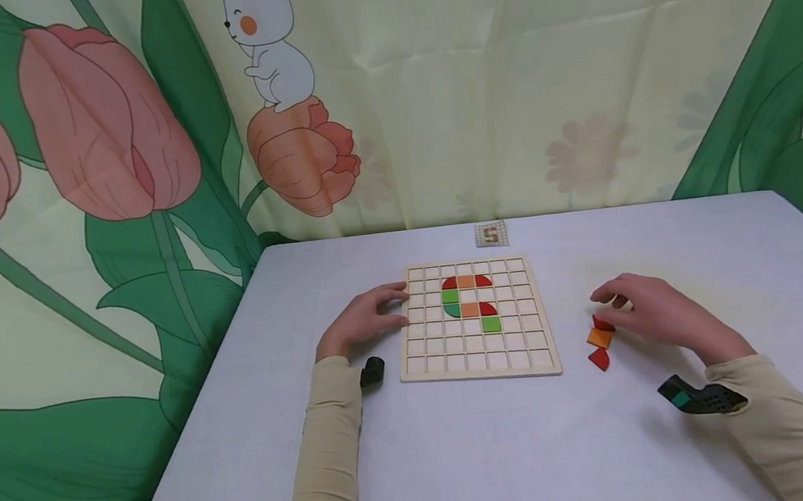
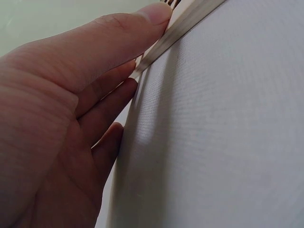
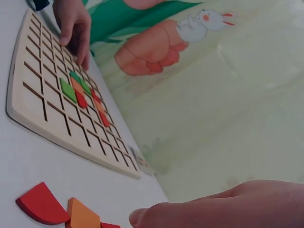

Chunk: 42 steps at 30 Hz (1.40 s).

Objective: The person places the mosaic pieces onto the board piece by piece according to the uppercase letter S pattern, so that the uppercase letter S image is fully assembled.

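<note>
The left hand (image 1: 366, 316) rests at the left edge of a wooden grid board (image 1: 481, 376), fingers and thumb loosely extended against its frame. In the left wrist view the thumb (image 2: 155, 13) lies on the frame. On the board several red, orange, green and teal tiles form a curved pattern, with a light green square (image 1: 491, 324) lowest. To the right of the board the right hand (image 1: 646, 312) hovers low, its thumb tip over a red quarter-round tile (image 1: 602, 325) and its index finger apart. An orange square (image 1: 600, 338) and another red quarter-round tile (image 1: 600, 358) lie just below.
A small pattern card (image 1: 491, 234) lies behind the board, near the far edge of the white table (image 1: 470, 458). A curtain printed with tulips and a rabbit (image 1: 279, 58) hangs behind. Both wrists wear black devices, the right one (image 1: 703, 398) near the tabletop.
</note>
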Tool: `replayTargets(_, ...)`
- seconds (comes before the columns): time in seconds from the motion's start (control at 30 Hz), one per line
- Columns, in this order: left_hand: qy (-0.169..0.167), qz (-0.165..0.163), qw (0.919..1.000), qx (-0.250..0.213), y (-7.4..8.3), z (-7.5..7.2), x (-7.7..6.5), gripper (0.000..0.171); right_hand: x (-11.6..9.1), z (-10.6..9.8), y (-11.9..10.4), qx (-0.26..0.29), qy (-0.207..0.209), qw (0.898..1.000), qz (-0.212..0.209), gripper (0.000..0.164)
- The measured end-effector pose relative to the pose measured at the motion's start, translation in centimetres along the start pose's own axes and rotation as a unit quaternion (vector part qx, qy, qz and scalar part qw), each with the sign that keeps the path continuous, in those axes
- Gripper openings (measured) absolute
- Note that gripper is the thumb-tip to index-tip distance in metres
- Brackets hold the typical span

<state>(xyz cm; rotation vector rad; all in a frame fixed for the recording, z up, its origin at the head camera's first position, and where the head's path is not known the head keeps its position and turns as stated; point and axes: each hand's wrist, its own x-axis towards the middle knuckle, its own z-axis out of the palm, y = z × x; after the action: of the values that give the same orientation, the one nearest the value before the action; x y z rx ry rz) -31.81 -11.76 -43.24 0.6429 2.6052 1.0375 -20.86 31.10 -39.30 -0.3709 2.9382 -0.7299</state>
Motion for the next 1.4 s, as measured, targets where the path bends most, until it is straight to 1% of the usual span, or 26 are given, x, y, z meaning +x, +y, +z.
replayTargets(0.2,0.001,-0.001,1.0000,-0.004,-0.1,0.1,0.1,0.051,-1.0,-0.6,1.6,-0.013,-0.010,1.000,0.004,0.036)
replayTargets(0.37,0.006,-0.002,1.0000,-0.003,-0.2,0.2,0.2,0.051,-1.1,-0.3,2.2,-0.005,-0.018,1.000,0.018,0.040)
replayTargets(0.53,0.005,0.003,1.0000,-0.005,-0.2,0.1,0.1,0.052,-1.0,0.0,2.4,-0.005,-0.023,0.999,0.031,0.041)
replayTargets(0.67,0.005,0.003,1.0000,-0.003,-0.2,0.1,0.1,0.051,-0.8,0.4,2.2,0.000,-0.019,1.000,0.021,0.038)
replayTargets(0.87,0.004,0.003,1.0000,-0.001,-0.2,0.1,0.1,0.051,-0.8,0.8,1.5,-0.001,-0.019,1.000,-0.013,0.038)
replayTargets(0.97,0.003,0.007,1.0000,0.000,-0.1,0.1,0.1,0.050,-0.8,1.1,1.3,0.000,-0.015,1.000,-0.024,0.037)
replayTargets(1.17,0.003,0.007,1.0000,0.003,-0.1,0.1,0.0,0.051,-0.6,1.6,1.2,0.000,-0.007,1.000,-0.019,0.031)
replayTargets(1.23,0.003,0.006,1.0000,0.004,-0.2,0.1,0.1,0.050,-0.6,1.6,1.3,0.002,-0.004,1.000,-0.024,0.029)
replayTargets(1.4,0.005,0.004,1.0000,0.001,-0.1,0.1,0.0,0.049,-0.3,1.7,1.3,0.022,-0.003,1.000,-0.022,0.025)
